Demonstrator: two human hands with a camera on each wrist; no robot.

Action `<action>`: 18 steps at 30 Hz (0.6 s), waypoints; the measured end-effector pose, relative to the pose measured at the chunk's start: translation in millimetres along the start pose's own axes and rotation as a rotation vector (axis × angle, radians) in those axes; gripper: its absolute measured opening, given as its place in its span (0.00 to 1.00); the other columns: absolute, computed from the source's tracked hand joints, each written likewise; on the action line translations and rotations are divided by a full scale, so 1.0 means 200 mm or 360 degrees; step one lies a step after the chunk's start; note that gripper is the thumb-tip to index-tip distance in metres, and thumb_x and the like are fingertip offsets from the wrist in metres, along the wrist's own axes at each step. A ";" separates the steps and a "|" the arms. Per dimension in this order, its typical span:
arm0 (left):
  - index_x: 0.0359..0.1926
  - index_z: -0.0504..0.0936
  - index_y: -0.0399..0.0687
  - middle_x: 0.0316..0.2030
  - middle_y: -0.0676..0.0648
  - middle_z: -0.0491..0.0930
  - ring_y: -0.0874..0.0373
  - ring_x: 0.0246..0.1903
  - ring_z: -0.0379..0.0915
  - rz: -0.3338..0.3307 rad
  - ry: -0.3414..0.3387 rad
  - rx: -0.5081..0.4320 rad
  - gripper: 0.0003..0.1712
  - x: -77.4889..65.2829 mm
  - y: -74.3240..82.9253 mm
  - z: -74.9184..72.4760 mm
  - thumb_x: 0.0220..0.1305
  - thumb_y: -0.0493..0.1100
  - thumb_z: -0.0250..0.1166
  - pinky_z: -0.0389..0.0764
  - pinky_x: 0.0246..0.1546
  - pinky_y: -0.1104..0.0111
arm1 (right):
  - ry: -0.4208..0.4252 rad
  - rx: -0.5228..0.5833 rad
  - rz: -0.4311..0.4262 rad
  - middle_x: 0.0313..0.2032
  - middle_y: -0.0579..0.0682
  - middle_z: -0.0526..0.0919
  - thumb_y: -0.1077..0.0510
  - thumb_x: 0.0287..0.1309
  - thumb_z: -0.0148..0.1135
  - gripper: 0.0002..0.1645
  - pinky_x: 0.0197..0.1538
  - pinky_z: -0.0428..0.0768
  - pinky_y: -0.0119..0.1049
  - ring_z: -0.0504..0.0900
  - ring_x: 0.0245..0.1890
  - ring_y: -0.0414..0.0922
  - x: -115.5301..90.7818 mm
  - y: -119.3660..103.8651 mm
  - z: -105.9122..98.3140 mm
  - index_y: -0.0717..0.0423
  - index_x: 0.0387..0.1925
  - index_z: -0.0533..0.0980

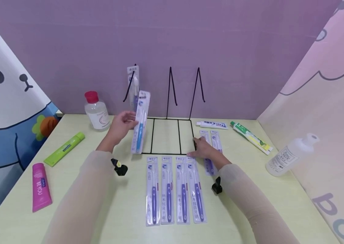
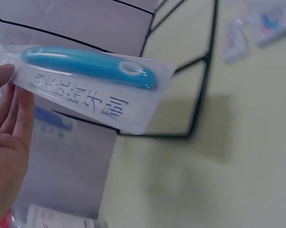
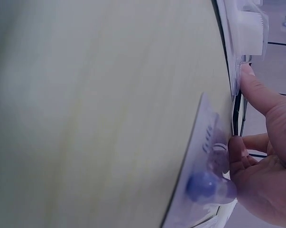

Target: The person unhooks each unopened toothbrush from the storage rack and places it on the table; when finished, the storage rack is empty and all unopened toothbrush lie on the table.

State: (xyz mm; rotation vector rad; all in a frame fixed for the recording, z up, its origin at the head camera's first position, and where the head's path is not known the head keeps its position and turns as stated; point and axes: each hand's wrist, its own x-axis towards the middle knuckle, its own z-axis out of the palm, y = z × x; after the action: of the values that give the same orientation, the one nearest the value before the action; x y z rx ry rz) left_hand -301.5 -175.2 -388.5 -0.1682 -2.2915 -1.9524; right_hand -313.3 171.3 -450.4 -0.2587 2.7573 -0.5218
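Observation:
My left hand [image 1: 121, 128] pinches a packaged toothbrush [image 1: 140, 125] with a bright blue handle, tilted upright in front of the black wire rack [image 1: 165, 154]. In the left wrist view, thumb and fingers grip one end of this package [image 2: 100, 90]. Behind it, a second packaged toothbrush [image 1: 133, 81] hangs on the rack's left hook. My right hand [image 1: 203, 148] holds the rack's front right corner, thumb at the front bar and fingers along the side bar. In the right wrist view, its fingers [image 3: 236, 154] meet the dark wire close to a toothbrush package [image 3: 199, 175].
Several purple packaged toothbrushes [image 1: 168, 193] lie in front of the rack, two more [image 1: 208, 162] under the right forearm. Toothpaste tubes [image 1: 251, 137] lie behind on the right, near a white bottle [image 1: 290, 156]. On the left are a red-capped bottle [image 1: 97, 113], green tube [image 1: 64, 149] and pink tube [image 1: 41, 188].

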 end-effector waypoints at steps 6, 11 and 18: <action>0.55 0.67 0.37 0.47 0.36 0.72 0.47 0.44 0.71 -0.0265 -0.0170 0.0151 0.23 -0.12 -0.14 -0.12 0.59 0.34 0.60 0.79 0.38 0.64 | -0.0002 0.0000 -0.0002 0.62 0.62 0.52 0.35 0.41 0.66 0.61 0.56 0.66 0.48 0.63 0.56 0.55 0.02 0.01 0.00 0.55 0.69 0.47; 0.58 0.63 0.35 0.51 0.35 0.68 0.47 0.46 0.70 -0.0547 -0.0186 0.0168 0.26 -0.18 -0.23 -0.20 0.60 0.35 0.59 0.77 0.42 0.64 | -0.0006 -0.0018 0.0020 0.63 0.62 0.51 0.34 0.41 0.65 0.61 0.57 0.65 0.48 0.62 0.57 0.56 0.02 0.01 0.00 0.54 0.69 0.46; 0.57 0.62 0.29 0.47 0.33 0.71 0.53 0.36 0.75 -0.0699 -0.0238 0.0097 0.27 -0.23 -0.36 -0.24 0.58 0.33 0.60 0.78 0.40 0.66 | -0.0021 -0.0013 0.0031 0.64 0.61 0.50 0.34 0.40 0.65 0.62 0.57 0.64 0.48 0.62 0.57 0.55 0.03 0.02 0.01 0.54 0.69 0.46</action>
State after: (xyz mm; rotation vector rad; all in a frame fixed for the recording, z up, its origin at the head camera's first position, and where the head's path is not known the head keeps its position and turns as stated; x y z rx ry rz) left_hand -267.8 -233.0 -458.1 0.2234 -2.6639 -2.1171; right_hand -317.8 172.2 -455.7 -0.2358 2.7468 -0.5021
